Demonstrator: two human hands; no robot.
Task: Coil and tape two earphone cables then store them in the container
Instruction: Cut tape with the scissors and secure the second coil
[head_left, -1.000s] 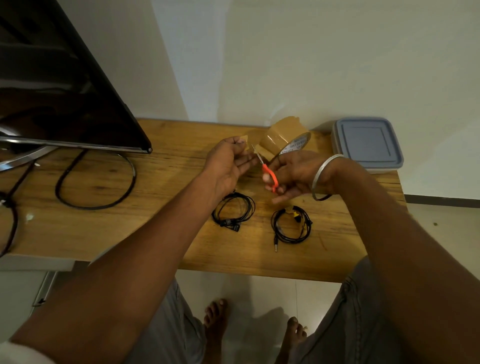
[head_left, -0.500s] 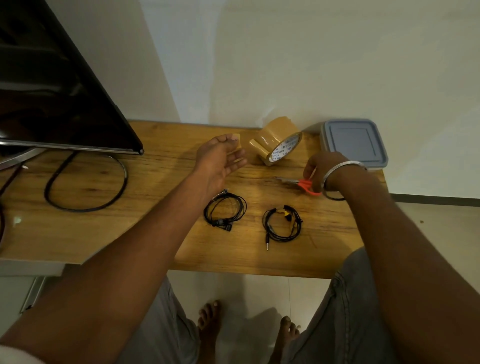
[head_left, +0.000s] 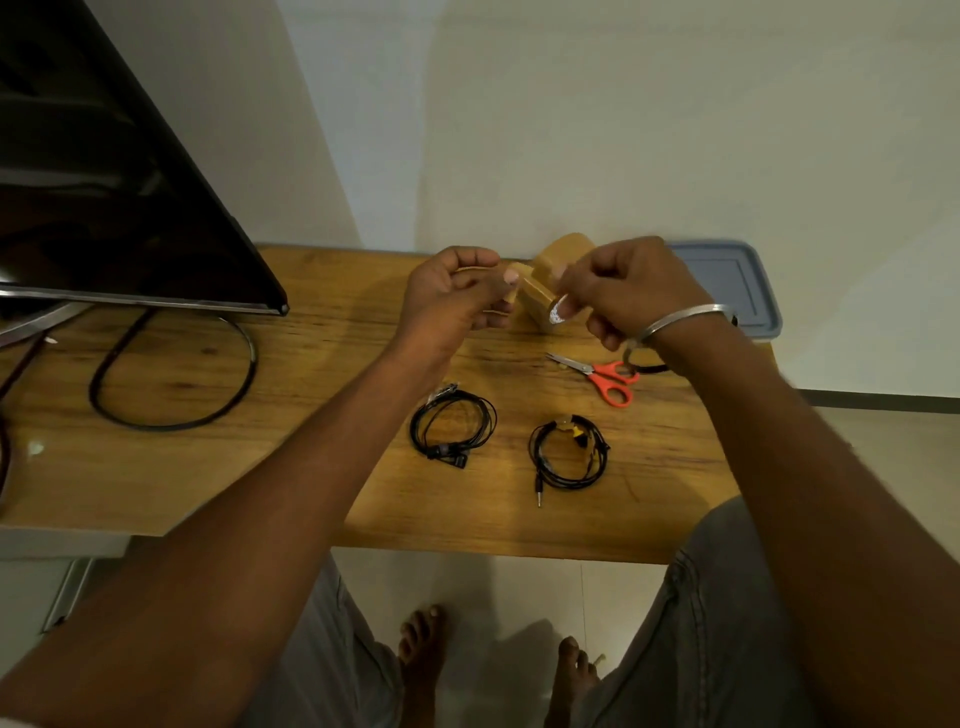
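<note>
Two coiled black earphone cables lie on the wooden table (head_left: 311, 467): the left coil (head_left: 452, 426) is bare, and the right coil (head_left: 569, 452) has a small yellowish bit at its top and its plug pointing toward me. Above them, my left hand (head_left: 457, 296) and my right hand (head_left: 634, 291) each pinch an end of a short brown tape strip (head_left: 513, 286). They hold it in the air just in front of the brown tape roll (head_left: 550, 296). A closed container with a grey-blue lid (head_left: 737, 280) stands at the back right.
Orange-handled scissors (head_left: 608, 376) lie on the table under my right wrist. A black screen (head_left: 104, 197) stands at the left with a looped black cable (head_left: 171, 384) in front of it. The wall runs close behind the table. My bare feet are below the front edge.
My right hand has left the scissors on the table and risen to take the other end of the cut tape strip. My left hand's fingers have closed round the strip.
</note>
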